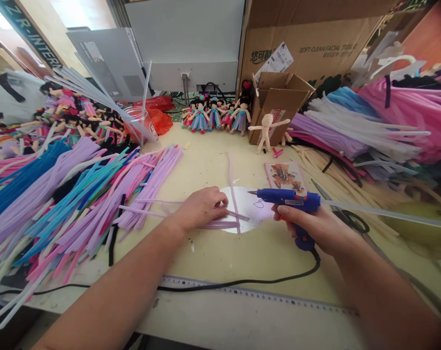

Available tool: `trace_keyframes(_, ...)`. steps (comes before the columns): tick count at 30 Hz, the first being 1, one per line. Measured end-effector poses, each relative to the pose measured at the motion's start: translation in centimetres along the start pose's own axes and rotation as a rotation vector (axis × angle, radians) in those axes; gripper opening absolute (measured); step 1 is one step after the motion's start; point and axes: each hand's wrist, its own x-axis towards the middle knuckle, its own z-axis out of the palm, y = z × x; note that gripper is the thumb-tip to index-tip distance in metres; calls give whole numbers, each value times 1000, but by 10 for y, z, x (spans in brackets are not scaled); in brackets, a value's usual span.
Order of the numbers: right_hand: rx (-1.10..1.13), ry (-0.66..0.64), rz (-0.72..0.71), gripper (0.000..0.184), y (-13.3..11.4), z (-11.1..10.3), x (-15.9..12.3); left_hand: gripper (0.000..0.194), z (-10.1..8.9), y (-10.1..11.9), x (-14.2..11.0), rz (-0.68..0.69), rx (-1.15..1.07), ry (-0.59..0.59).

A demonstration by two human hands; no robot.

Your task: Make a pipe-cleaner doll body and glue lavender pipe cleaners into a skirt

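My right hand is wrapped round the handle of a blue hot glue gun, its nozzle pointing left above a shiny silver round mat. A long clear glue stick sticks out of the gun's back. My left hand has its fingers closed on several lilac pipe cleaners lying sideways over the mat. Another lilac pipe cleaner runs away from me across their right ends. Whether they are joined there, I cannot tell.
Bundles of coloured pipe cleaners lie left; more are heaped right. Small dolls and a bare beige figure stand at the back by a cardboard box. Scissors lie right. A black cord crosses a ruler in front.
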Motion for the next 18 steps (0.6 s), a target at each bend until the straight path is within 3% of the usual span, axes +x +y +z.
trace_keyframes(7,-124,-83,8,46,-4,-3,-7,9,9,4,3,51,47,-3)
trace_keyframes(14,-193,-145,5,43,-4,-2,-11,12,-13,1,-8,63,39,99)
trace_keyframes(18,-214,-202,6,42,-6,0,-11,18,-16,-5,-10,57,56,-7)
